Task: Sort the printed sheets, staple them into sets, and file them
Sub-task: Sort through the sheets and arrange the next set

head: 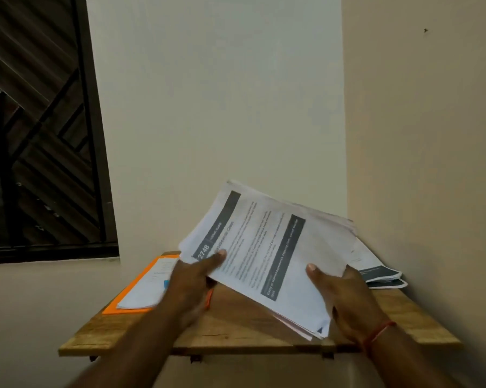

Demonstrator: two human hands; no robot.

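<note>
A thick stack of printed sheets [267, 247] is tilted in the air above the small wooden table [236, 329]; its top page shows dark header bars and the number 2748. My left hand [192, 278] grips the stack's left edge, thumb lying on the top page. My right hand [345, 298] holds the right edge, thumb on top and fingers underneath. An orange folder [124, 299] with white sheets [149, 287] on it lies at the table's left. More printed sheets [376, 271] lie flat at the back right.
The table stands in a corner, with walls behind it and to its right. A dark window with a metal grille [40, 130] is on the left. A red thread is tied round my right wrist [376, 333].
</note>
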